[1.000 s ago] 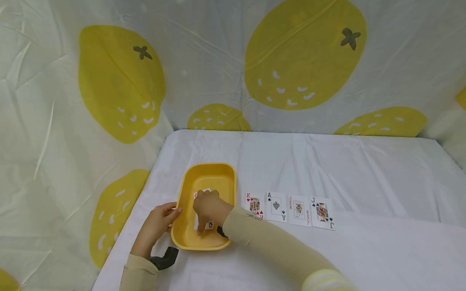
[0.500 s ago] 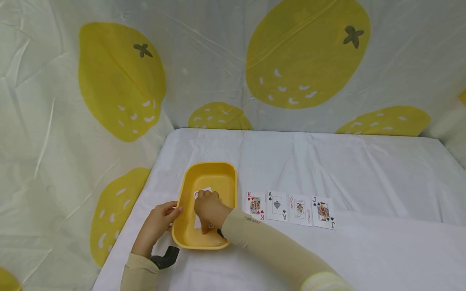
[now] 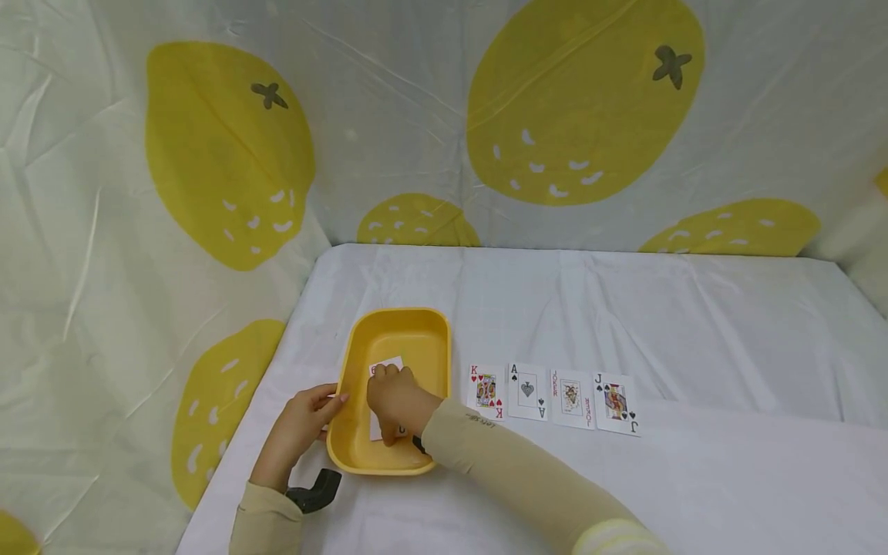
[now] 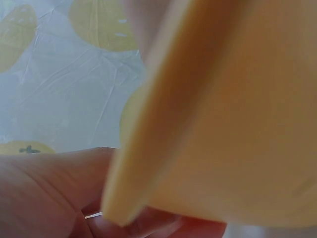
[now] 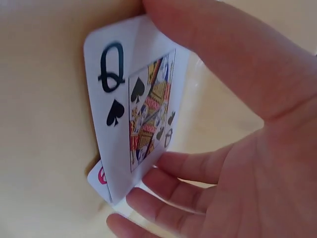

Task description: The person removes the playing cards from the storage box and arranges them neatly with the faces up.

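Observation:
A yellow plastic tray [image 3: 409, 339] stands at the left of the table, and my left hand [image 3: 298, 424] grips its left rim, thumb on top and fingers beneath. Inside the tray is my right hand [image 3: 398, 401], mostly hiding the playing cards there. In the right wrist view the thumb and fingers hold a queen of spades [image 5: 116, 144] by its opposite short edges. Beneath it shows the corner of another card [image 5: 99, 181] with a red mark.
Right of the tray, a face-up row holds a king of hearts [image 3: 486, 391], an ace of spades [image 3: 527, 391], a joker [image 3: 572, 398] and a jack of spades [image 3: 617, 405]. A lemon-print sheet [image 3: 402, 139] rises behind the white-covered table [image 3: 527, 308].
Over the last second my right thumb has drawn in a little towards the fingers over the cards. The left hand, the tray and the row of cards stay put.

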`<state>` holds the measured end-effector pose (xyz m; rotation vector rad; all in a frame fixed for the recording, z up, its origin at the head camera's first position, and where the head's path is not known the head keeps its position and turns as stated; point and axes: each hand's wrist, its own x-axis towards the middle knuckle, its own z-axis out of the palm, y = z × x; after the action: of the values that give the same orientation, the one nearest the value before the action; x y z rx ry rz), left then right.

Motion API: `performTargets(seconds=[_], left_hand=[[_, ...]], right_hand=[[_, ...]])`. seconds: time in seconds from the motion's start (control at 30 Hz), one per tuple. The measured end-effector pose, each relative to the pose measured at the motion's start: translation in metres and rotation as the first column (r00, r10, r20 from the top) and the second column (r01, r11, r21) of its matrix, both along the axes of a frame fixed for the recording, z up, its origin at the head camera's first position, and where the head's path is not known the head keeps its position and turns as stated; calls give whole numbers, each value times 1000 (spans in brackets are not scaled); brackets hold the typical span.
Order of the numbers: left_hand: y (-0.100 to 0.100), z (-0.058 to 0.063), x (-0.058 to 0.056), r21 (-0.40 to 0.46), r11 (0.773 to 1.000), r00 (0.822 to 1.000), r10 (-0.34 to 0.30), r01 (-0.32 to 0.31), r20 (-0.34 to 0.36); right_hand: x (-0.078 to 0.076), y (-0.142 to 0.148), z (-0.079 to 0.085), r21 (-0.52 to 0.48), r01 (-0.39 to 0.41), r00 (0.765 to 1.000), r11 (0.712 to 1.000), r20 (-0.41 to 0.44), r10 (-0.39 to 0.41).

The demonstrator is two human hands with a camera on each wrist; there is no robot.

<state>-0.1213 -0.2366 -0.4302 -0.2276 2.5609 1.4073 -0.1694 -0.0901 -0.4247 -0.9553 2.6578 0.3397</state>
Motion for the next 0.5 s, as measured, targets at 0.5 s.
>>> performTargets(seconds=[0.5], left_hand=[[-2, -1, 0, 2, 1000, 1000, -12, 12, 9]], right_hand=[[-9, 12, 25, -131, -5, 998, 991, 58, 13]])
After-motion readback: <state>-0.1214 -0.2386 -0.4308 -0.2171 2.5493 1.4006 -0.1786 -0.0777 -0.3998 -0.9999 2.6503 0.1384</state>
